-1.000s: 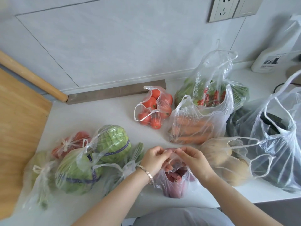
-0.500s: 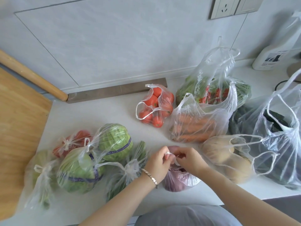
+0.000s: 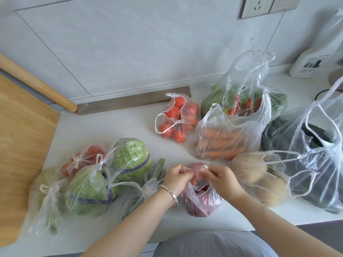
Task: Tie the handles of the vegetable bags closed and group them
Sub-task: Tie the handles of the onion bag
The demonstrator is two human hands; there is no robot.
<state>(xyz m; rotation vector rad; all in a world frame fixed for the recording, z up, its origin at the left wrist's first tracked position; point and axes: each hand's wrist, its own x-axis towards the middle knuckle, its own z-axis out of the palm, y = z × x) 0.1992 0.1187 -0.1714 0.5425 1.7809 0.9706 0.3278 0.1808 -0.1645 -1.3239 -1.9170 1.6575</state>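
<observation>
We see the bag of purple-red produce [image 3: 201,204] on the counter [image 3: 130,130] near its front edge, directly below both hands. The left hand [image 3: 176,178] and right hand [image 3: 221,179] each pinch a handle [image 3: 194,167] in curled fingers [image 3: 206,170], the plastic stretched thin between them above the bag's mouth. Its clear film is crinkled, and rounded produce shows through.

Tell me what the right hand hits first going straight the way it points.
Most likely the left hand, which pinches the same bag handle just beyond the right hand; depth is hard to judge.
</observation>
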